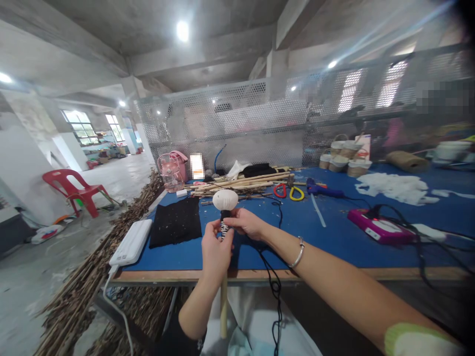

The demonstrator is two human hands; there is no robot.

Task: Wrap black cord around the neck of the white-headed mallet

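The head view shows a padded stick [223, 309] held in both hands, at the middle of the front edge of the bench [304, 247]. Its long axis runs away from the wearer: the bare lower end hangs below the front edge, while the white head [225, 200] points over the blue top towards the back edge. The left hand [217, 244] has its fingers closed round the stick at the black-and-white wrap [224, 230], thumb and fingertips meeting on the near side. The right hand [248, 223] reaches in from the right and pinches narrowly at the neck, so it is the nearer of the two to the white head, with the left just below it. That order along the axis, head, right fingers, left fingers, bare shaft, is the relation that matters. A black cord [275, 286] drops in loops over the front edge, right of the stick; the fingers cover part of the wrap, so whether the cord joins it I cannot say for certain. Towards the left front corner lie a black cloth [174, 225] and a white power bank [131, 242].
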